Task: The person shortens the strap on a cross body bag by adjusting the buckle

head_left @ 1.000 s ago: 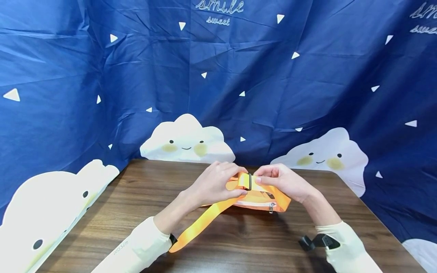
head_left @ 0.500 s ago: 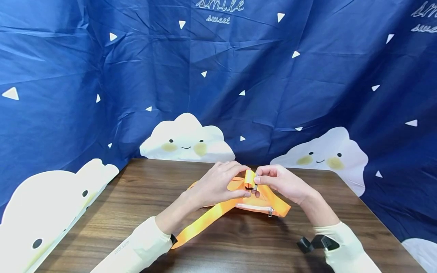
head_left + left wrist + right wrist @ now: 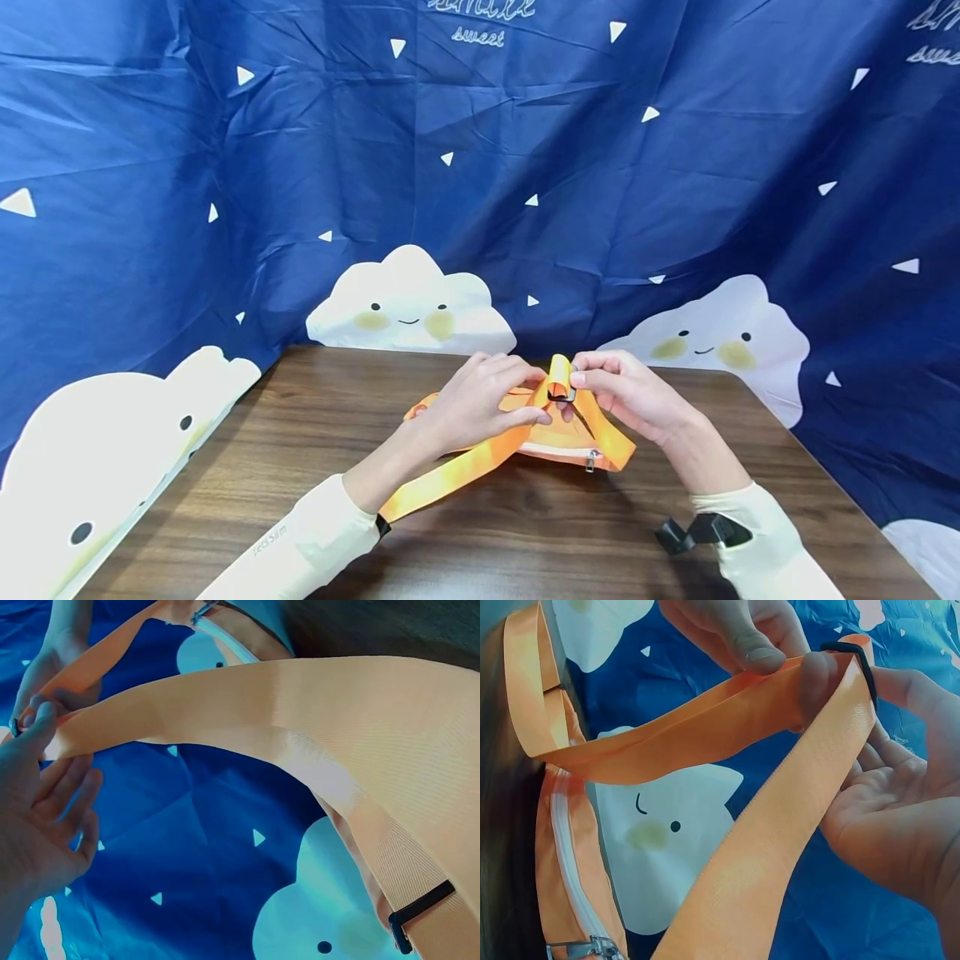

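An orange waist bag (image 3: 566, 437) with a white zipper lies on the wooden table, its orange strap (image 3: 742, 847) lifted above it. My left hand (image 3: 480, 404) pinches the strap between thumb and fingers, just left of a black slider buckle (image 3: 855, 656). At the buckle's right side, my right hand (image 3: 637, 396) holds its edge between thumb and fingertips. A short strap loop (image 3: 559, 373) stands up out of the buckle. From the left hand a long length of strap runs back toward the left wrist. Another black slider (image 3: 424, 907) sits on the strap in the left wrist view.
The brown wooden table (image 3: 480, 533) spreads around the bag. A blue curtain (image 3: 480, 200) printed with clouds and triangles hangs behind it. A metal zipper pull (image 3: 590, 461) hangs at the bag's front right. A black band (image 3: 701, 533) circles the right sleeve.
The buckle has tilted and moved slightly right and up between the hands. The strap at it, flat earlier, now bulges up in a loop. The right hand has shifted a little to the right.
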Action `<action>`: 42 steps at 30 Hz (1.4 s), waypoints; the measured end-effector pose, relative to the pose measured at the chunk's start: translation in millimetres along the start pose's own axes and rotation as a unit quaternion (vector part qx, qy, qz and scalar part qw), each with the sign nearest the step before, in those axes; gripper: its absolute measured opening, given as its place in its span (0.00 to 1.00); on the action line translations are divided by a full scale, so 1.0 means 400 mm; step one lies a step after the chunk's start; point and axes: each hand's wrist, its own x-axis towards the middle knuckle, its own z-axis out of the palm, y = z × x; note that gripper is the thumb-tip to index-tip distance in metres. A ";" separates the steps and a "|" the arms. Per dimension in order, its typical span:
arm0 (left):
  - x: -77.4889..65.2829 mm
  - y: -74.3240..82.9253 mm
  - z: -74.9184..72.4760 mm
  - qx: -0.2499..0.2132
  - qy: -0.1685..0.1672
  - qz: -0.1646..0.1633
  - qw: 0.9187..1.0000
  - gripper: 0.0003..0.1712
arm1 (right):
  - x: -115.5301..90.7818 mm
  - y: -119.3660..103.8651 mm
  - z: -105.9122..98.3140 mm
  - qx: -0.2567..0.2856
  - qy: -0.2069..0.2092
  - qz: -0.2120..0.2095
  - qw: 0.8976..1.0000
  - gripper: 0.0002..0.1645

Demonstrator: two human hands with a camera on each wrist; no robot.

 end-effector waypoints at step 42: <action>-0.008 -0.048 0.003 0.063 -0.006 -0.007 0.998 0.31 | 0.006 0.021 -0.023 0.111 0.060 -0.051 0.991 0.20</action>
